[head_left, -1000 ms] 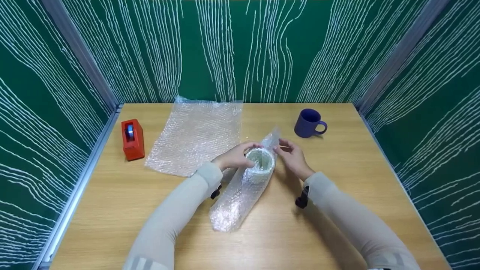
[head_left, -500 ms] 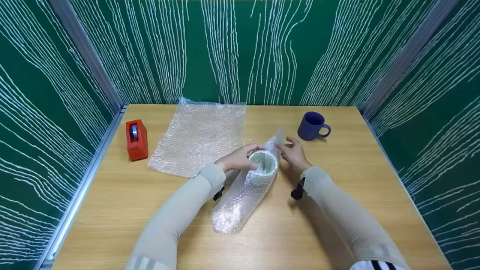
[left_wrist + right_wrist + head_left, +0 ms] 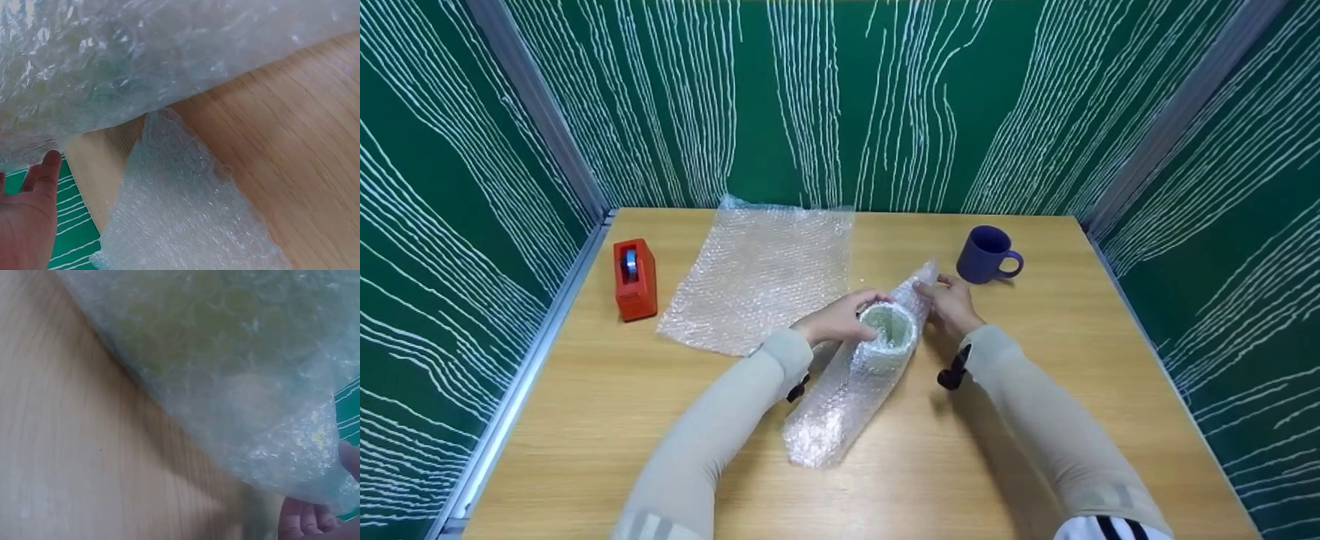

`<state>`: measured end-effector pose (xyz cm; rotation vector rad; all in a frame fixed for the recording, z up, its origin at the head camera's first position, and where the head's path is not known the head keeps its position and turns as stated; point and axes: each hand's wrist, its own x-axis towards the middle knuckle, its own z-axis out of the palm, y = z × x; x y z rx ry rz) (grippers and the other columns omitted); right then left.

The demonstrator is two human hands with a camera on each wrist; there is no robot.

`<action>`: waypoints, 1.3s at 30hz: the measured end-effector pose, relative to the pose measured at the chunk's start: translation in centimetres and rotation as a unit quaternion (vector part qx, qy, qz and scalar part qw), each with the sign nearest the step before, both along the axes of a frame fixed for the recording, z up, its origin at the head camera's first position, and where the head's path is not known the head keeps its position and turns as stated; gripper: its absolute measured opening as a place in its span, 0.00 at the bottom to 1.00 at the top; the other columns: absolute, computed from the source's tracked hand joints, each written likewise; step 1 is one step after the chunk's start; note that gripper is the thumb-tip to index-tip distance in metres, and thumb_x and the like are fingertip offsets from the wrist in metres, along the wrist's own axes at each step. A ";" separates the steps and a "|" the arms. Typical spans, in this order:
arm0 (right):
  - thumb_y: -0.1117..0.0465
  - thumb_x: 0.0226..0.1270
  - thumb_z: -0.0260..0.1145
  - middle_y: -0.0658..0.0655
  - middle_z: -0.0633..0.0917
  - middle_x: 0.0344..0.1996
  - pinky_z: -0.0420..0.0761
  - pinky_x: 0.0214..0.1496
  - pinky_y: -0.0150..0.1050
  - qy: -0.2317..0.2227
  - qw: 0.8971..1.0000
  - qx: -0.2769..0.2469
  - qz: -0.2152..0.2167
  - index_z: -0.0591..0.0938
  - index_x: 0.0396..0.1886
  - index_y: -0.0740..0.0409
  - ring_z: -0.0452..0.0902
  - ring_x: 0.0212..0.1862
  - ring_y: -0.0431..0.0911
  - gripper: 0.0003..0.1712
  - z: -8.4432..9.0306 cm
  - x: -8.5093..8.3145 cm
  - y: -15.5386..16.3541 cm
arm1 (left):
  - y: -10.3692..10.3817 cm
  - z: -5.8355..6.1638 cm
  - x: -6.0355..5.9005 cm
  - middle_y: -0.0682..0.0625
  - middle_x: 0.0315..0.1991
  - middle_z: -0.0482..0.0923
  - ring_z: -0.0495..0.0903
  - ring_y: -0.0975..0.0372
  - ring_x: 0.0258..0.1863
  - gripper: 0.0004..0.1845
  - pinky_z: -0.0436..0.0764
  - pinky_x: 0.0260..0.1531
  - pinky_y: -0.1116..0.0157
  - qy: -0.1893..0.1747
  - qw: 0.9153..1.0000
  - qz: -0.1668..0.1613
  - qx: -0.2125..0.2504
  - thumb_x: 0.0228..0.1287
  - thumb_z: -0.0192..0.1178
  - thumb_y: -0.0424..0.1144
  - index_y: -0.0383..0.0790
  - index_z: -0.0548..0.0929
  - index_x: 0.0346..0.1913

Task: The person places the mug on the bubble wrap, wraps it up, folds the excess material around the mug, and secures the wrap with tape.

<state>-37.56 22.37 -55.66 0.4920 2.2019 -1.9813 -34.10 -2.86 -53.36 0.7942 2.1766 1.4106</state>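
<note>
A pale green cup [image 3: 891, 324] stands upright on the table inside a sheet of bubble wrap [image 3: 840, 405]. The left hand [image 3: 838, 318] grips the cup's wrapped rim, thumb at the near side and fingers beyond it. The right hand [image 3: 955, 304] pinches the wrap's far end, just right of the cup. In the left wrist view, the left hand [image 3: 31, 219] shows only partly, below the bubble wrap [image 3: 157, 56]. Thumb and curled fingers of the right hand [image 3: 309, 520] close on a corner of the bubble wrap [image 3: 292, 450] in the right wrist view.
Another bubble wrap sheet [image 3: 769, 277] lies flat at the back left. Beyond it stands a red tape dispenser [image 3: 635, 281] near the left edge. A dark blue mug [image 3: 985, 256] stands behind the right hand. Green walls [image 3: 900, 105] enclose the wooden table [image 3: 960, 472].
The right hand now pinches the wrap's far end, which has swung slightly right and been drawn out. The left hand stays on the cup. The head view has shifted a little.
</note>
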 end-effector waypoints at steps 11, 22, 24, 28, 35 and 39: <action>0.67 0.72 0.73 0.50 0.87 0.36 0.86 0.41 0.28 0.076 0.997 0.004 -0.024 0.85 0.56 0.71 0.83 0.37 0.38 0.17 1.0 1.3 0.3 | 0.1 -0.2 0.1 0.43 0.77 0.72 0.70 0.50 0.77 0.39 0.69 0.81 0.50 0.004 1.000 -0.008 0.016 0.55 0.65 0.28 0.40 0.76 0.74; 0.67 0.73 0.74 0.46 0.89 0.34 0.87 0.44 0.28 0.107 0.994 0.027 0.020 0.87 0.54 0.68 0.85 0.39 0.37 0.13 3.1 3.3 -0.2 | 0.0 -0.3 0.2 0.43 0.75 0.75 0.74 0.50 0.73 0.39 0.72 0.78 0.51 -0.002 1.000 -0.001 0.014 0.58 0.66 0.30 0.41 0.74 0.76; 0.68 0.73 0.74 0.47 0.89 0.34 0.87 0.44 0.29 0.115 0.992 0.032 0.029 0.88 0.50 0.66 0.85 0.39 0.38 0.10 3.4 3.7 -0.4 | 0.0 -0.3 0.2 0.44 0.75 0.75 0.74 0.50 0.73 0.39 0.72 0.78 0.50 -0.002 1.000 0.000 0.010 0.59 0.66 0.30 0.42 0.73 0.77; 0.70 0.72 0.73 0.47 0.90 0.33 0.88 0.44 0.29 0.136 0.989 0.040 0.050 0.89 0.47 0.66 0.85 0.38 0.38 0.07 3.8 4.5 -0.8 | -0.1 -0.3 0.2 0.45 0.75 0.75 0.75 0.51 0.73 0.40 0.73 0.78 0.51 -0.005 1.000 0.001 0.008 0.59 0.66 0.31 0.43 0.73 0.77; 0.71 0.69 0.75 0.52 0.93 0.35 0.85 0.43 0.25 0.194 0.975 0.076 0.082 0.89 0.48 0.74 0.85 0.37 0.34 0.12 3.9 5.3 -1.4 | 0.0 -0.5 0.3 0.44 0.75 0.74 0.74 0.51 0.73 0.40 0.72 0.79 0.53 -0.001 1.000 0.001 0.009 0.58 0.64 0.30 0.40 0.72 0.78; 0.74 0.65 0.75 0.56 0.94 0.34 0.84 0.41 0.23 0.225 0.966 0.090 0.089 0.89 0.45 0.78 0.84 0.34 0.31 0.11 3.8 5.7 -1.7 | 0.2 -0.6 0.3 0.44 0.76 0.73 0.73 0.51 0.75 0.40 0.71 0.80 0.52 -0.001 1.000 0.005 0.004 0.58 0.64 0.30 0.39 0.72 0.78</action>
